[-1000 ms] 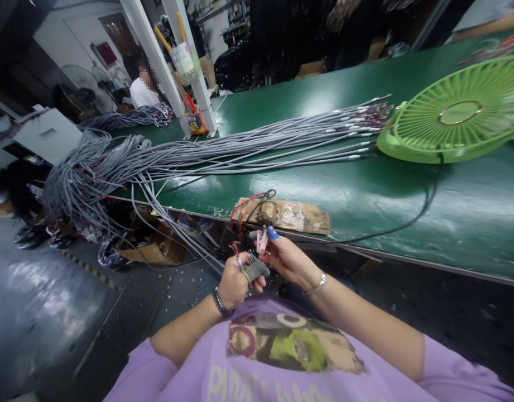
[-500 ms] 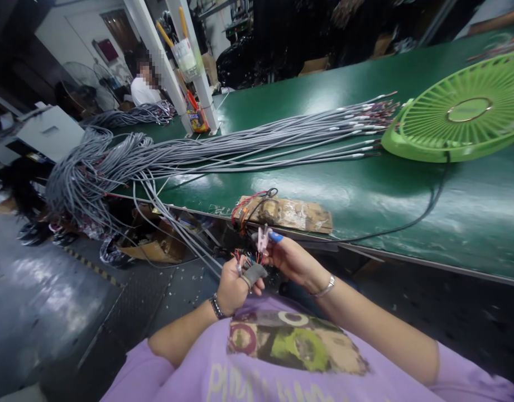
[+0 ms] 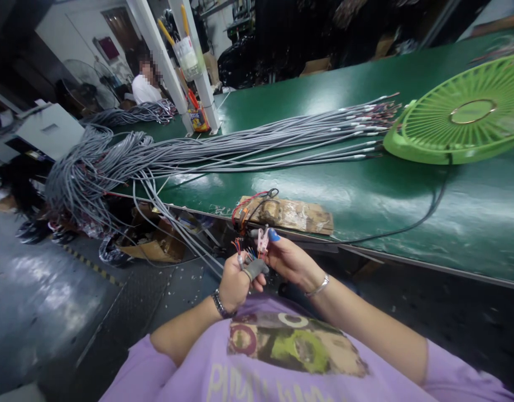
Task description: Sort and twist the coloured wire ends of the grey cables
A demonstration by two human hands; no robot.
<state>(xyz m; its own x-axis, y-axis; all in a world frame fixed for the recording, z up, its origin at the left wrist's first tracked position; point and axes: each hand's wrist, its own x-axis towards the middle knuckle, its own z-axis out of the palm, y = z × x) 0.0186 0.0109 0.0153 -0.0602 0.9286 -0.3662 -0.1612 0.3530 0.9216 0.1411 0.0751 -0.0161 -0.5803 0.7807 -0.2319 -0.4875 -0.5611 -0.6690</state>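
My left hand is closed around the ends of grey cables, held just off the bench's front edge. Thin coloured wires fan out above its fingers, and a grey cover wraps its thumb. Close on the right, my right hand pinches a small pink clip-like piece at the wires; a blue cover sits on that thumb tip. Whether the pink piece grips a wire, I cannot tell. Just beyond both hands lies a worn wooden board with red and black leads.
Long grey cables run across the green bench, bunched over its left end. A green fan stands at right, its black cord trailing along the front edge. White posts rise behind. Below is a cardboard box. A person sits far back.
My right hand with the pink piece moved slightly away to the right, then back toward the left hand. The left hand keeps its hold on the cable ends. The view has shifted slightly.
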